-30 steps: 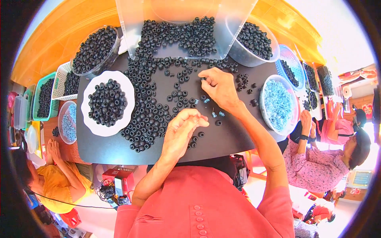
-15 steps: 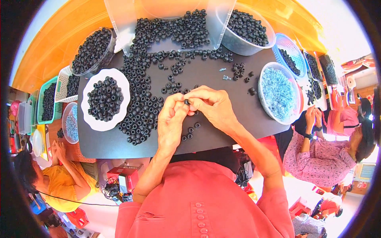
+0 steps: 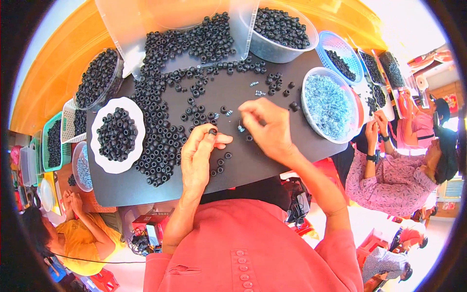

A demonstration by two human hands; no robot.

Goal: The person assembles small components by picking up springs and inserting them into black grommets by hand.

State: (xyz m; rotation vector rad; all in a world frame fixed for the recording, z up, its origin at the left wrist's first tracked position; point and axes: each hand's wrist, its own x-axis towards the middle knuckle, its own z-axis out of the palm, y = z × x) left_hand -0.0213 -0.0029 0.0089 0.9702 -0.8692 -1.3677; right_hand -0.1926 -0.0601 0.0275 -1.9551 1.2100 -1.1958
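Note:
Between the thumb and forefinger of my left hand (image 3: 197, 158) is a small black bead-like plastic piece (image 3: 212, 132). My right hand (image 3: 270, 130) is apart from it, low over the table, its fingers curled in a pinch. Just under those fingertips shows a tiny silvery-blue coil (image 3: 241, 128); whether the fingers grip it, I cannot tell. Two more coils (image 3: 229, 113) lie between my hands and the loose black pieces (image 3: 197, 116). Several black pieces (image 3: 220, 163) rest to the right of my left wrist. Another pair of coils (image 3: 260, 92) lies beyond my right hand.
Black pieces spill from a tipped clear bin (image 3: 245, 44) across the dark table (image 3: 272, 173). A white scalloped plate (image 3: 103, 158) holds more at left. A bowl of coils (image 3: 325, 104) stands right; a tub (image 3: 279, 53) stands behind. Co-workers sit at both sides.
My hands were together at a black piece and have come apart. The left keeps a black piece; the right has moved right, over the table beside the coils. The whole view has shifted slightly.

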